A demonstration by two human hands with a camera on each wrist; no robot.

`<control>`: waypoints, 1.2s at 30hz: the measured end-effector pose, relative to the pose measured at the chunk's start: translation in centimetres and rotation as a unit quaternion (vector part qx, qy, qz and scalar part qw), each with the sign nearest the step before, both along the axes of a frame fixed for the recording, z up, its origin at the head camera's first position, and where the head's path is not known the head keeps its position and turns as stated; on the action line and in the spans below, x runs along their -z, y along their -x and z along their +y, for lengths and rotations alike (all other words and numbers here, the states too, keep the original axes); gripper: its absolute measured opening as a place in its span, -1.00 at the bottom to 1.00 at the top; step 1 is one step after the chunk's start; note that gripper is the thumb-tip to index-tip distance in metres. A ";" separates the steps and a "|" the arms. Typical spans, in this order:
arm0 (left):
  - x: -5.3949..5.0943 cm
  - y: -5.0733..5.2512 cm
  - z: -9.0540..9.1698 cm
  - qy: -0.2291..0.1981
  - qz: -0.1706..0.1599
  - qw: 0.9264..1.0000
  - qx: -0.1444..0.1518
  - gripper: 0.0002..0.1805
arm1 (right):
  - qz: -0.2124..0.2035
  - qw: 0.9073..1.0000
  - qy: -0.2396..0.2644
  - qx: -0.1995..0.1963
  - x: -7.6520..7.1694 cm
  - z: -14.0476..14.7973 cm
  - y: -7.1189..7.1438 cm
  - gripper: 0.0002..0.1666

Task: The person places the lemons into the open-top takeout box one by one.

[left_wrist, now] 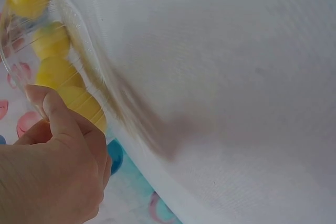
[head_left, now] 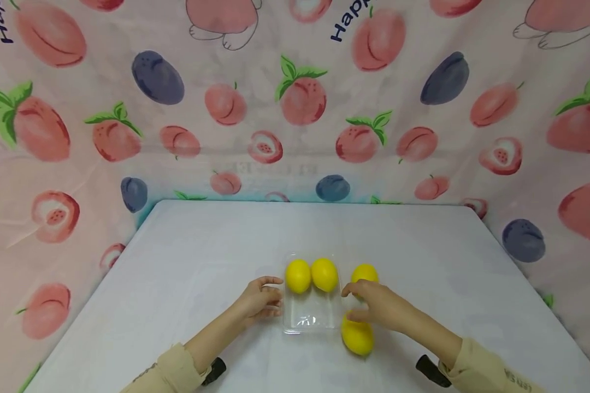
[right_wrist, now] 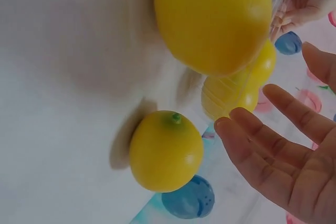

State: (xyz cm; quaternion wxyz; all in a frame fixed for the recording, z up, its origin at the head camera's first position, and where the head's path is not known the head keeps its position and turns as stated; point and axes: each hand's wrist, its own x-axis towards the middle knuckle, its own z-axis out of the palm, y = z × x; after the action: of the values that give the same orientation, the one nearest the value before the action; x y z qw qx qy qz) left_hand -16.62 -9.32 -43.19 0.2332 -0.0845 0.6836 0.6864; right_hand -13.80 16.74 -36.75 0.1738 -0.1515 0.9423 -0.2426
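A clear plastic box (head_left: 307,322) lies on the white table, with two yellow lemons (head_left: 298,277) side by side at its far end. My left hand (head_left: 259,300) is at the box's left edge, its fingertips at the wall and its fingers loosely bent. Right of the box, my right hand (head_left: 379,307) hovers among two loose lemons, its fingers spread and holding nothing. The far lemon (head_left: 365,272) is partly covered by that hand; the near lemon (head_left: 357,337) sits by the box's near right corner. In the right wrist view, a lemon with a green tip (right_wrist: 166,151) stands apart from the fingers.
The white tabletop (head_left: 216,234) extends around the box. A fruit-print cloth (head_left: 255,76) hangs behind and beside the table. Two dark objects (head_left: 432,371) show near the sleeve cuffs.
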 end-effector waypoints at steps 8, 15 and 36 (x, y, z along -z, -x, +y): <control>-0.1 -0.1 -0.1 -0.001 0.002 1.000 -0.003 -0.59 | -0.003 1.000 0.010 -0.027 1.1 0.9 -0.3 -0.56; -0.2 0.0 0.0 -0.006 0.000 1.000 -0.006 -0.59 | -0.017 1.000 0.014 -0.018 1.9 1.1 -0.5 -0.59; -0.1 0.2 -0.1 -0.009 -0.002 1.000 -0.002 -0.62 | -0.079 0.990 0.109 -0.033 3.2 2.1 -0.7 -0.42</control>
State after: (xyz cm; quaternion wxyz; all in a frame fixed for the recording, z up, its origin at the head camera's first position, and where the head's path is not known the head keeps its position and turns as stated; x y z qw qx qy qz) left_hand -16.84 -9.41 -43.10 0.2338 -0.0847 0.6770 0.6927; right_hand -13.08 18.83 -39.95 0.2378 -0.1814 0.8879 -0.3495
